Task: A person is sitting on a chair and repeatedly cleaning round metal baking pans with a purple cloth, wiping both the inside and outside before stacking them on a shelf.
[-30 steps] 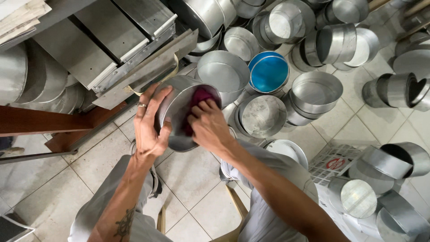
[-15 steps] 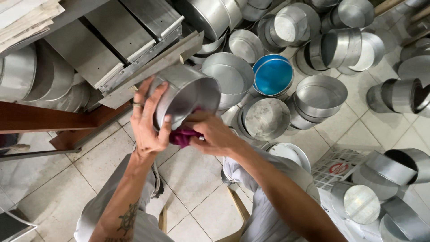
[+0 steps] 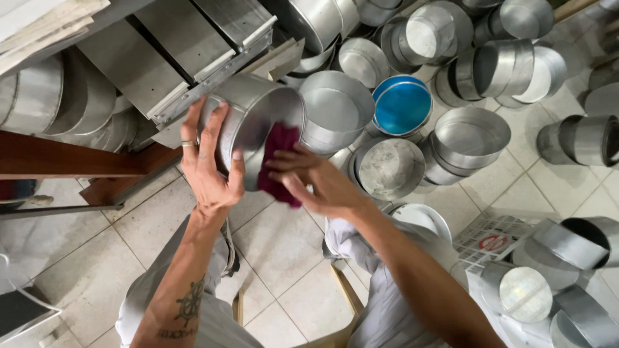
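My left hand [image 3: 207,162] grips a round silver metal pan [image 3: 255,122] by its side wall, tilted with its bottom turned towards me. My right hand [image 3: 314,182] presses a dark maroon cloth [image 3: 277,161] against the pan's lower rim and outer wall. A ring sits on a finger of the left hand. Both forearms reach up from the bottom of the view over my light grey trousers.
Several round metal pans lie on the tiled floor [image 3: 284,238] ahead and to the right, one with a blue inside [image 3: 402,105]. Rectangular metal tins [image 3: 167,51] sit stacked on a wooden shelf [image 3: 71,158] at left. A white plastic crate [image 3: 500,235] stands right.
The pan has been turned: its open inside faced me with the cloth inside, now its outside faces me. The cloth has moved out to the pan's outer wall and rim.
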